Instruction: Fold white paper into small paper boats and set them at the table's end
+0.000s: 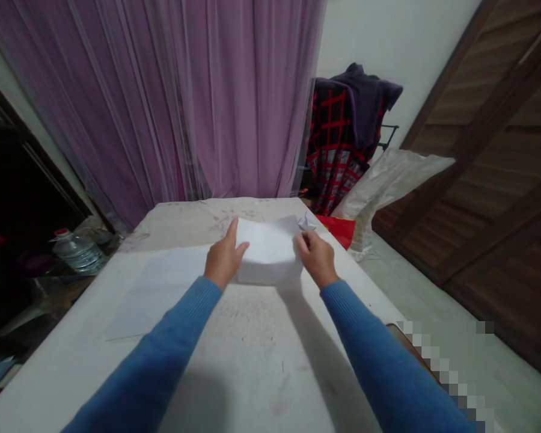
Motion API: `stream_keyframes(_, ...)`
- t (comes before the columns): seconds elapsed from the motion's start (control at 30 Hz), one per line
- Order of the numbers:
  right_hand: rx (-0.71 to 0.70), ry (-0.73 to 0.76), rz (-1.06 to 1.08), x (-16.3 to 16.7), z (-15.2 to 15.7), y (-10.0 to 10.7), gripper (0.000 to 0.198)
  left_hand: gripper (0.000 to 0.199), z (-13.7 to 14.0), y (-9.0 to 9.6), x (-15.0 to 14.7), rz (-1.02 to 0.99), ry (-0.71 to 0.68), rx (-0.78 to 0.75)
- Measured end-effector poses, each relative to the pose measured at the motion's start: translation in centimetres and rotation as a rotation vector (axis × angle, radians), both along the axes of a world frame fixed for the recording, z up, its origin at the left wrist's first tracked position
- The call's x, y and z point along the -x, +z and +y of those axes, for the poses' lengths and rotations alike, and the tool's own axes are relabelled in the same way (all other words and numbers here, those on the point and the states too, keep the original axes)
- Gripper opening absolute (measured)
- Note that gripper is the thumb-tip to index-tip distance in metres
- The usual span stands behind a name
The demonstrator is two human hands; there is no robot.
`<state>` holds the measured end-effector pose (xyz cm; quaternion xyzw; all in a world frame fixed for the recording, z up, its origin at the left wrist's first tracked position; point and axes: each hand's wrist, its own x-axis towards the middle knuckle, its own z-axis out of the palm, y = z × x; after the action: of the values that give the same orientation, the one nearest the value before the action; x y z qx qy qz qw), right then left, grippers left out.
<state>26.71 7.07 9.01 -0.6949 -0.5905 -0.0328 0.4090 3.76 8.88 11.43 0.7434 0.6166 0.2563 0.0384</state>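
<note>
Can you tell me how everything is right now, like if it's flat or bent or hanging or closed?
Left hand: closed on the held paper's left edge
Right hand: closed on its right edge
Held paper: bent
Other paper: lying flat
Small paper piece: folded, on the table
Purple curtain: hanging, drawn across
Plaid cloth: draped
Clear bottle: red cap on

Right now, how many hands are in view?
2: the left hand at the left edge of the white paper, the right hand at its right edge. No others show.
</note>
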Motion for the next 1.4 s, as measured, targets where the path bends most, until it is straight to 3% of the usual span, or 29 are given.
stream_keyframes(0.1,-0.296,0.052,0.126,-0.2,1.0,3.8,0.025,0.071,0.1,3.5,-0.5,-0.123,-0.001,-0.221)
stream_keyframes(0.17,-0.382,0.129,0.208,-0.1,0.0,3.8,0.026,0.072,-1.1,3.3,-0.5,-0.206,0.0,-0.294)
stream_keyframes(0.23,-0.348,0.179,0.28,0.1,-1.6,1.9,0.025,0.075,-2.6,1.1,-0.4,-0.27,0.011,-0.255)
stream_keyframes(0.43,0.012,0.169,0.326,0.0,-5.8,-7.4,0.032,0.075,-6.9,-9.2,-0.3,-0.321,0.044,0.121)
stream_keyframes(0.5,0.12,0.163,0.294,-0.2,-7.2,-9.4,0.036,0.074,-8.4,-11.4,-0.2,-0.298,0.037,0.236)
stream_keyframes(0.6,0.197,0.141,0.186,-0.6,-9.3,-11.0,0.038,0.073,-10.3,-12.9,-0.1,-0.219,0.027,0.272)
stream_keyframes(0.73,0.174,0.092,0.102,-0.7,-10.5,-11.6,0.036,0.073,-11.0,-12.8,-0.1,-0.107,0.026,0.309)
stream_keyframes(0.93,0.207,0.067,0.032,0.0,-10.2,-11.5,0.03,0.077,-9.1,-12.1,-0.2,-0.038,-0.001,0.445)
stream_keyframes(1.17,0.216,-0.03,0.028,-0.1,-11.0,-12.4,0.028,0.076,-8.3,-11.7,-0.2,0.033,-0.048,0.48)
stream_keyframes(1.4,0.188,-0.016,-0.044,-0.6,-10.9,-13.7,0.037,0.074,-8.1,-12.0,-0.3,0.045,-0.061,0.43)
